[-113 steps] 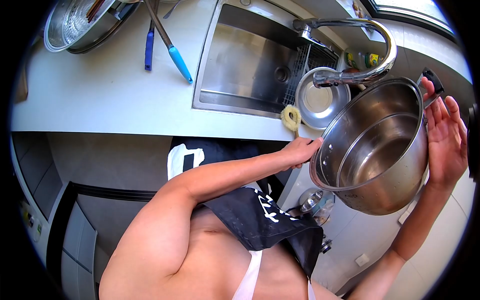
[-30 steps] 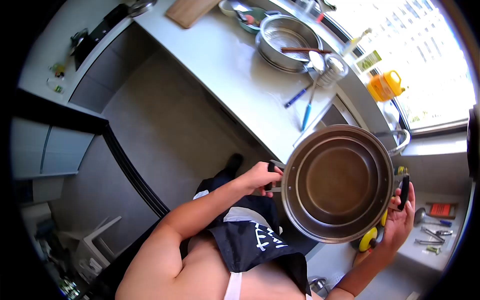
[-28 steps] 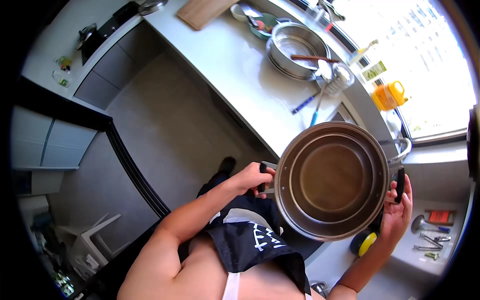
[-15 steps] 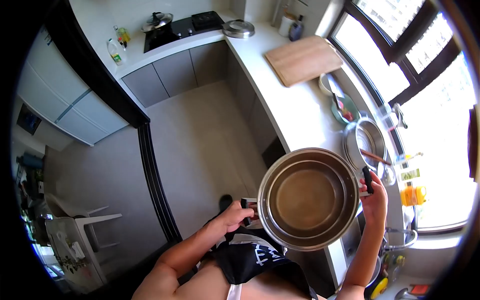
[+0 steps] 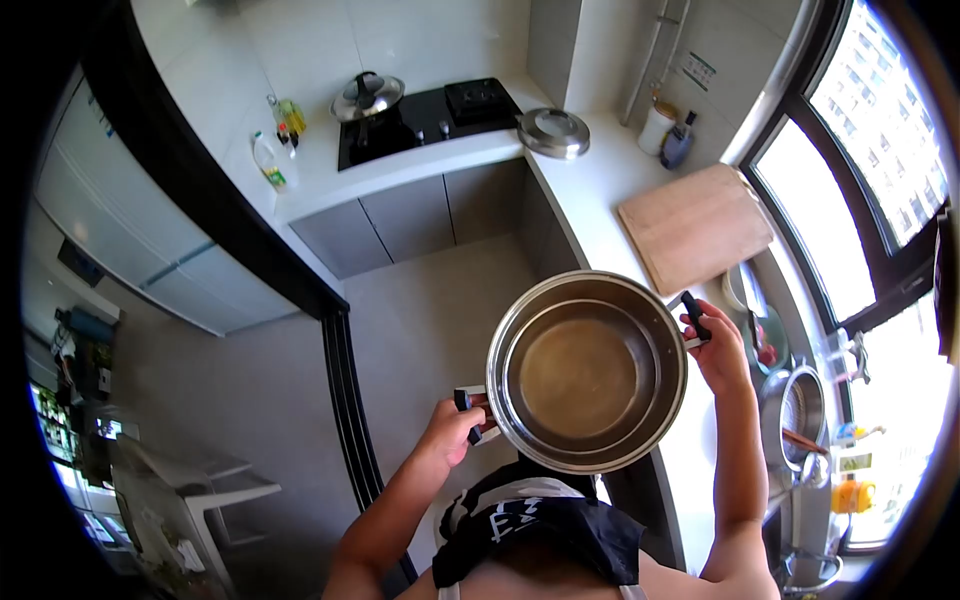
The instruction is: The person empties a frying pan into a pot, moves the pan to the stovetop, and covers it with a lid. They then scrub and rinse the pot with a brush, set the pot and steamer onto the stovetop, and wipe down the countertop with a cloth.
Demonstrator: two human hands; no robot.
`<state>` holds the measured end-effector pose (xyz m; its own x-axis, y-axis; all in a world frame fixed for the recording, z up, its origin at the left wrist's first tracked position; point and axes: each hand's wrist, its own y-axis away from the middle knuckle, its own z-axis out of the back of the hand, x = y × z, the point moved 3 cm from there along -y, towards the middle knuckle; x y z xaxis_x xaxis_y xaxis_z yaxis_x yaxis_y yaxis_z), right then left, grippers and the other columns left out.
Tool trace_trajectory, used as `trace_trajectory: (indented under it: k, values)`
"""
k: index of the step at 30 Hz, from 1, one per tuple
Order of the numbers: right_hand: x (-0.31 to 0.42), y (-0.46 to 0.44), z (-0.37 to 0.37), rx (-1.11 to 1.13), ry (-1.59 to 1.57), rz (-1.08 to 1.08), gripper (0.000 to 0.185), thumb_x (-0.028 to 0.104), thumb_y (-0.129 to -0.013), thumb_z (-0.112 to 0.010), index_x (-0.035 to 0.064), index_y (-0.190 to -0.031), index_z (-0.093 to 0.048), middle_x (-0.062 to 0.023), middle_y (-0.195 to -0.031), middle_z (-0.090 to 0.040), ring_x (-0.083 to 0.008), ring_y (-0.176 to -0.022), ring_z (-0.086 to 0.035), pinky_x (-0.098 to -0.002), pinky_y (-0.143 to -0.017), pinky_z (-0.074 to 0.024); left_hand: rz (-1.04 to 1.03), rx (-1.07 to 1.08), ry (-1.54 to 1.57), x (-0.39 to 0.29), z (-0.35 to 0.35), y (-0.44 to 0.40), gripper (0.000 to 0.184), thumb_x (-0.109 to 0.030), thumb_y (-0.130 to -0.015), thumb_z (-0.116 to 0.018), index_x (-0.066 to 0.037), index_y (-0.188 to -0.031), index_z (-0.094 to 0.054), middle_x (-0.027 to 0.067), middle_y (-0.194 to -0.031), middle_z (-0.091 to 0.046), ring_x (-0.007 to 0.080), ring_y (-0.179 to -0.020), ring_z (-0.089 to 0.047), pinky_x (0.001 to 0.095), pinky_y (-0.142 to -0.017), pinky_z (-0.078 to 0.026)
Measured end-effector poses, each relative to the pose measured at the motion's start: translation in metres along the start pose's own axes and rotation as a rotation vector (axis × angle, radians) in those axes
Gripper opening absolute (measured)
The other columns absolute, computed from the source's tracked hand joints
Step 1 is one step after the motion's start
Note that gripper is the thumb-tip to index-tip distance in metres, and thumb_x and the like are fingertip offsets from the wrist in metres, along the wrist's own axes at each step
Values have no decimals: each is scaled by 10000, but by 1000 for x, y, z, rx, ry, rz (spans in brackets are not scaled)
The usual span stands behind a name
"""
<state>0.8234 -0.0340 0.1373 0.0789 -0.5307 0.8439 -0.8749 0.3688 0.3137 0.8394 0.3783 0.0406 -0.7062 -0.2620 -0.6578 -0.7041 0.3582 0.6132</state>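
Note:
A wide stainless steel pot [image 5: 585, 375] is held up in front of my body, its open top facing me. Its inside looks brownish, and whether it holds any liquid I cannot tell. My left hand [image 5: 452, 432] grips the black-trimmed side handle [image 5: 468, 416] on the left. On the opposite side, my right hand [image 5: 718, 345] is wrapped round the other handle [image 5: 695, 315]. The pot hangs partly over the floor and partly over the counter edge, hiding some of both.
A black cooktop [image 5: 430, 125] with a lidded pan [image 5: 367, 97] is at the back. On the white counter lie a steel lid [image 5: 554, 133] and a wooden cutting board [image 5: 697, 228]. Bowls and a steel pot [image 5: 800, 405] with chopsticks line the window side.
My view has swung, so the cooktop and counter sit further right and lower. Still held by both handles, the pot has moved away from the steel pot with chopsticks, towards the cooktop.

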Motion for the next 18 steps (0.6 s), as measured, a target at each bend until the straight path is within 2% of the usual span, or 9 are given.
trace_trajectory:
  k: [3,5,7,11,15,16,18]
  values:
    - [-16,-93,-33,28,-32,-34,408,13,-919,-481,-84,-1313,-442,-235,-1048,-591,-210,-787,-596,-312,-755,-534,-103,26,-41,-55,13,-59,451,71,-716,-490,88,-1151,-608,143,-1050,-670,255,-947,-669,372,-838,-549]
    - [-27,-162,-46,13,-12,-81,398,27,-929,-460,-68,-1315,-460,-202,-1038,-601,-199,-789,-590,-308,-749,-530,-125,-64,-48,-91,14,-101,433,47,-714,-525,86,-1136,-615,131,-1025,-675,234,-913,-667,340,-803,-531]
    - [-21,-219,-70,119,-33,-98,398,32,-932,-457,-64,-1318,-460,-194,-1049,-604,-197,-797,-590,-307,-753,-532,-95,-103,-91,-132,13,-138,411,41,-705,-530,84,-1103,-623,127,-1009,-675,233,-902,-666,332,-801,-527]
    - [-3,-323,-127,176,-58,-121,396,48,-941,-473,-52,-1324,-456,-189,-1066,-607,-198,-826,-597,-330,-774,-538,-163,-197,-115,-215,15,-208,422,35,-681,-534,84,-1089,-630,131,-1005,-678,230,-901,-669,331,-808,-522]
    - [15,-415,-191,210,31,-79,420,103,-957,-513,8,-1362,-462,-129,-1102,-629,-201,-981,-627,-369,-842,-521,-234,-187,-105,-306,28,-290,479,20,-631,-557,74,-1101,-631,134,-992,-695,245,-903,-677,330,-804,-522]
    - [12,-442,-201,206,53,-69,438,131,-955,-533,34,-1377,-465,-109,-1158,-622,-188,-1043,-609,-377,-866,-511,-242,-152,-111,-326,35,-315,482,16,-625,-549,68,-1097,-629,134,-1000,-697,242,-905,-680,332,-803,-525]
    - [4,-488,-220,121,47,-6,438,166,-963,-540,20,-1369,-466,-116,-1226,-597,-198,-1090,-589,-366,-916,-500,-231,-77,-88,-365,48,-374,482,12,-610,-527,51,-1080,-625,114,-979,-698,235,-904,-681,333,-805,-531]
